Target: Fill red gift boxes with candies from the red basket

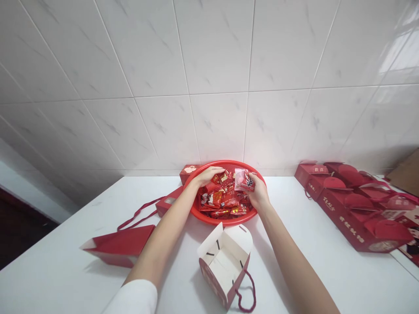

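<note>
A round red basket (225, 223) full of red-wrapped packets (214, 199) stands near the tiled wall. Over its right side, my right hand (258, 192) grips a pink and red packet (244, 179) between thumb and fingers. My left hand (208, 175) reaches into the basket's upper left part, its fingers closed at a small red packet (225, 176); its grip is partly hidden. In front of the basket sits an open gift box (225, 266), white inside and dark red outside, with a cord handle lying to its right. Its inside shows no packets.
Several closed dark red boxes (352, 205) stand in rows at the right, beside a brown cardboard piece (406, 172). A red paper bag (122, 244) lies at the left on the white table (59, 261). Another red box (188, 172) is behind the basket's left edge.
</note>
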A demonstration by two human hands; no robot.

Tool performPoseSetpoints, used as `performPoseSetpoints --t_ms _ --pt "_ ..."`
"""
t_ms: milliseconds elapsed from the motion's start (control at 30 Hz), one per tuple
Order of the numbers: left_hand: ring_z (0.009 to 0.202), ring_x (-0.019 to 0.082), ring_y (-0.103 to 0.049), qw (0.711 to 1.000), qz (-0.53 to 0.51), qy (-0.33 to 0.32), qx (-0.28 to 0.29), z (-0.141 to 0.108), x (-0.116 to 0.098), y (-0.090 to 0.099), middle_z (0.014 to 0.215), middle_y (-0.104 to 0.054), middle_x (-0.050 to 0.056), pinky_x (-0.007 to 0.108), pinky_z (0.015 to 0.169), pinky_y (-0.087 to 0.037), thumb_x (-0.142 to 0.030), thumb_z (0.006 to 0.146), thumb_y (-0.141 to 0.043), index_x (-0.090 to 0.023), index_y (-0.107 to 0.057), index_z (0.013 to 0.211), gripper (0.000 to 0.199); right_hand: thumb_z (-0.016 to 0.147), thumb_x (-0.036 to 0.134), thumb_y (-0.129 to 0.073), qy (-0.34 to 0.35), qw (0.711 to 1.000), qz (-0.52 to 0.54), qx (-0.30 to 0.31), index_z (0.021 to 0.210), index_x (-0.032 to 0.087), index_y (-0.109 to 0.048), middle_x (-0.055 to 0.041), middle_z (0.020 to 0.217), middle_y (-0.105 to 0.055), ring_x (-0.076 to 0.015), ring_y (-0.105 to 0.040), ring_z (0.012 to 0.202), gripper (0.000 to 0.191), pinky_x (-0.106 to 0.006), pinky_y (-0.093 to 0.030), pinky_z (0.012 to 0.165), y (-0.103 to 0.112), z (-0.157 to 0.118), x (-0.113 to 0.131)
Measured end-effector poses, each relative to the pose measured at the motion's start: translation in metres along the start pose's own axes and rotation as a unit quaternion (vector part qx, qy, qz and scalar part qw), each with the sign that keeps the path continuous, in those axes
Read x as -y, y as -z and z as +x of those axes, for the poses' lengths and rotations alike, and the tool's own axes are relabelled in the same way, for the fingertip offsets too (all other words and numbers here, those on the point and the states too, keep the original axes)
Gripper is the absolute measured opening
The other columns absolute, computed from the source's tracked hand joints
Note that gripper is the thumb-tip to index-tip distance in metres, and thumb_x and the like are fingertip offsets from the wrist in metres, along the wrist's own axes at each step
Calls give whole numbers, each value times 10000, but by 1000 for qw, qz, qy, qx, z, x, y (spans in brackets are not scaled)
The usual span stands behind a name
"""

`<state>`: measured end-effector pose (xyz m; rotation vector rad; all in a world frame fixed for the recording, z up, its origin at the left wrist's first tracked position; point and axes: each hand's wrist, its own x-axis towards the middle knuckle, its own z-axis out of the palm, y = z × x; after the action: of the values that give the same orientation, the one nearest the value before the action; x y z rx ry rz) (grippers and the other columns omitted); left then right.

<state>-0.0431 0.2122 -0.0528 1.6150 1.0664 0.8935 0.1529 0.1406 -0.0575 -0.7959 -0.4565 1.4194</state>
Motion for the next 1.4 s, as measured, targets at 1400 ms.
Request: performPoseSetpoints --t_ms 1400 --pt "824 176 -632 991 -100 37 81 -2 -3 -9 937 -722 90 286 760 -474 -494 725 -769 -137 -729 962 430 544 201 -718 -17 990 -102 93 663 194 -611 23 664 -655 -152 -621 641 161 -258 -548 533 4 -2 -7"
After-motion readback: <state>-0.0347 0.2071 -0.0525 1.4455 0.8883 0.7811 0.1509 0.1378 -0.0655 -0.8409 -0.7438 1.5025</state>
